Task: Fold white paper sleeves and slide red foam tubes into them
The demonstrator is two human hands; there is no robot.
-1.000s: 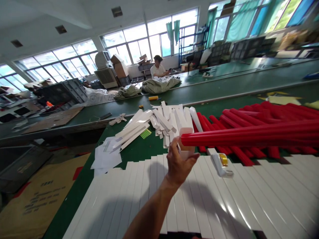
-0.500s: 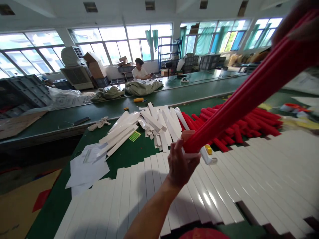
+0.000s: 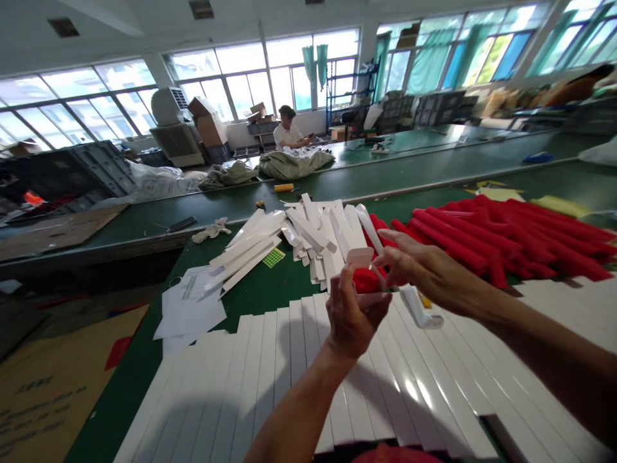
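Note:
My left hand (image 3: 355,315) is wrapped around the open end of a long white carton (image 3: 360,257) whose end flaps stand up. Inside its mouth the end of a red plastic-wrapped roll (image 3: 367,281) shows; the rest is hidden in the carton. Fingers stretched out, my right hand (image 3: 419,267) touches the side flap at the carton's right edge. Just beyond my hands lie flat white cartons (image 3: 313,235) in a loose pile. To the right is a heap of red rolls (image 3: 472,235). A white tape dispenser (image 3: 418,310) with a yellow part sits below my right hand.
A row of closed-looking white cartons (image 3: 270,366) covers the near side of the green table (image 3: 250,299). Papers (image 3: 193,308) lie at left. Across a long green bench (image 3: 231,199), a person (image 3: 289,132) sits behind a cloth sack (image 3: 294,164).
The long red roll, earlier held high at the right, has gone down into the carton. My right hand has come down from the upper right to the carton's flap.

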